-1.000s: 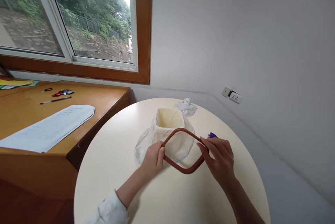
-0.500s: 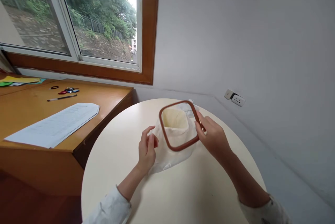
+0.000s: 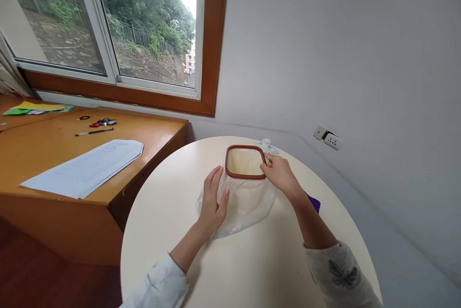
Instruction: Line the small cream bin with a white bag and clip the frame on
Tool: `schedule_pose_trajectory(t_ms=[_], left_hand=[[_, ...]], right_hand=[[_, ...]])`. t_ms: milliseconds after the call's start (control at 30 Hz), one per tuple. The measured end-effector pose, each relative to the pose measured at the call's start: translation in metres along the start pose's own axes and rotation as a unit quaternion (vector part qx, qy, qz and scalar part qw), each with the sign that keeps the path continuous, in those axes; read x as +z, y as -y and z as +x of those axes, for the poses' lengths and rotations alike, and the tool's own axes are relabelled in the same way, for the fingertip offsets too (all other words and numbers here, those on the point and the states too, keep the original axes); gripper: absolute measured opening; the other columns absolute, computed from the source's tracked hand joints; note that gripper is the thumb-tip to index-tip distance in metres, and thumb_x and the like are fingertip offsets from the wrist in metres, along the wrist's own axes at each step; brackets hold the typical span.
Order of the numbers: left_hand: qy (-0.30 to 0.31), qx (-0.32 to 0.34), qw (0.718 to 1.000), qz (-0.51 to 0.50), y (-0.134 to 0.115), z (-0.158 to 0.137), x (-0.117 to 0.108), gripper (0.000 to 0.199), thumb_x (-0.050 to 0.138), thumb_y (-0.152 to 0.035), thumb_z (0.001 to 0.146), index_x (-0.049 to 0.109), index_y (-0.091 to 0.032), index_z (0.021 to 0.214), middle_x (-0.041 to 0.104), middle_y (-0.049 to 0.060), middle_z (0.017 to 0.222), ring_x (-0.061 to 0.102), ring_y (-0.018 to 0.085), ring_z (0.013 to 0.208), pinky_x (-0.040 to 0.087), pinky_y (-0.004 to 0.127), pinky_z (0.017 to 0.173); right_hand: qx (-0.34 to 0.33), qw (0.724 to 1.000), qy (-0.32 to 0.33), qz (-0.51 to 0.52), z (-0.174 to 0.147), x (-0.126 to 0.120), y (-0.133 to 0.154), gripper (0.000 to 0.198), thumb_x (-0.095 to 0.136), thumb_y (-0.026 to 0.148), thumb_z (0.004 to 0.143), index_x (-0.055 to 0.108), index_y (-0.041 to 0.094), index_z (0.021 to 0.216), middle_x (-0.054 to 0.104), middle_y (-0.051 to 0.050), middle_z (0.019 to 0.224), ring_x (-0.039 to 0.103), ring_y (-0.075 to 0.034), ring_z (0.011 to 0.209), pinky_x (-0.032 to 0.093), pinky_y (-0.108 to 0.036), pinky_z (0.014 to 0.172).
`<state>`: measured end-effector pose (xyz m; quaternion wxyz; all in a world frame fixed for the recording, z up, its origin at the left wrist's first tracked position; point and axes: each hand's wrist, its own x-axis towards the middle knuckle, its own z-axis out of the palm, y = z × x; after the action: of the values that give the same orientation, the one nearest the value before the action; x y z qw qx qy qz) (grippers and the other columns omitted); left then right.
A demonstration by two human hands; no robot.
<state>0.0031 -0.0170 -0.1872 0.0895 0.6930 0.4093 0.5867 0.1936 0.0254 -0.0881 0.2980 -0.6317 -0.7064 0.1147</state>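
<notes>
Near the far edge of the round cream table (image 3: 162, 217), the brown rounded-square plastic ring (image 3: 246, 176), right hand (image 3: 283, 173) pinching it, left hand (image 3: 213, 203) spread, could tilt if the translucent plastic bag (image 3: 250, 205) bunches.

Hands, two: left hand (image 3: 212, 205), right hand (image 3: 281, 173). Brown square rim (image 3: 247, 176), one. Cream bin (image 3: 245, 161), one. Translucent plastic liner (image 3: 250, 207), one. Bunched white plastic bag (image 3: 267, 144), one. Purple item (image 3: 314, 202), one. Round table (image 3: 162, 221), one. Wooden desk (image 3: 162, 128), one. Pen (image 3: 94, 132), one. Wall plates (image 3: 333, 141), two.
</notes>
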Motion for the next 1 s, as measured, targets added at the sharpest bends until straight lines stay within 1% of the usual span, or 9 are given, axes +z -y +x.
schedule_pose_trajectory(t_ms=[167,300,367,567,700,867,1000], left_hand=[[0.055,0.003,0.998,-0.006,-0.0024,0.0021,-0.0003,0.052,0.038,-0.024,0.089,0.021,-0.026,0.139,0.027,0.008,0.143,0.024,0.024,0.132,0.022,0.051,0.107],[0.075,0.005,0.997,-0.011,-0.0021,0.0025,-0.0005,0.052,0.038,-0.025,0.089,0.022,-0.026,0.138,0.024,0.008,0.145,0.022,0.024,0.133,0.02,0.051,0.107],[0.079,0.004,0.997,-0.009,-0.0015,0.0024,-0.0004,0.052,0.038,-0.024,0.089,0.022,-0.025,0.138,0.023,0.008,0.146,0.021,0.024,0.133,0.019,0.051,0.108],[0.085,0.0,0.996,-0.005,-0.0012,0.0021,0.0005,0.054,0.039,-0.024,0.089,0.019,-0.025,0.139,0.021,0.008,0.147,0.019,0.024,0.134,0.018,0.051,0.108],[0.098,-0.01,0.995,-0.01,-0.0016,0.0017,0.0007,0.056,0.039,-0.026,0.089,0.017,-0.025,0.14,0.02,0.008,0.147,0.017,0.024,0.135,0.018,0.049,0.109],[0.112,-0.009,0.994,-0.017,-0.0017,0.0012,0.0001,0.058,0.04,-0.028,0.089,0.014,-0.024,0.141,0.016,0.008,0.148,0.015,0.025,0.135,0.019,0.049,0.109],[0.118,-0.012,0.993,-0.013,-0.0019,0.0008,0.0004,0.06,0.04,-0.027,0.088,0.012,-0.025,0.141,0.014,0.006,0.148,0.013,0.024,0.136,0.019,0.047,0.11]], right_hand=[[0.007,1.0,0.006,-0.027,0.0019,0.0005,-0.0007,0.025,0.042,0.017,0.07,0.064,0.017,0.082,0.045,0.002,0.05,0.04,-0.012,0.052,0.028,-0.021,0.05],[0.004,0.998,0.014,-0.056,0.0008,0.0025,-0.0001,0.019,0.041,0.016,0.069,0.06,0.018,0.072,0.048,0.0,0.055,0.041,-0.013,0.054,0.028,-0.021,0.05],[0.006,0.998,0.017,-0.066,0.0,0.0034,0.0006,0.018,0.041,0.015,0.07,0.059,0.018,0.072,0.049,-0.001,0.057,0.043,-0.013,0.055,0.028,-0.022,0.051],[0.018,0.996,0.036,-0.083,0.001,0.0042,0.0018,0.018,0.039,0.017,0.075,0.057,0.018,0.08,0.054,-0.004,0.063,0.046,-0.015,0.059,0.029,-0.023,0.052],[0.014,0.994,0.049,-0.094,0.0013,0.0045,0.0014,0.02,0.037,0.017,0.077,0.056,0.019,0.08,0.055,-0.004,0.064,0.047,-0.016,0.058,0.028,-0.024,0.052],[0.024,0.991,0.058,-0.116,0.0016,0.0033,0.0021,0.02,0.037,0.018,0.076,0.057,0.018,0.08,0.056,-0.004,0.064,0.048,-0.016,0.058,0.027,-0.024,0.052],[0.04,0.986,0.076,-0.142,0.0025,0.0019,0.0036,0.022,0.036,0.02,0.078,0.057,0.018,0.083,0.058,-0.005,0.069,0.049,-0.016,0.06,0.027,-0.024,0.052]])
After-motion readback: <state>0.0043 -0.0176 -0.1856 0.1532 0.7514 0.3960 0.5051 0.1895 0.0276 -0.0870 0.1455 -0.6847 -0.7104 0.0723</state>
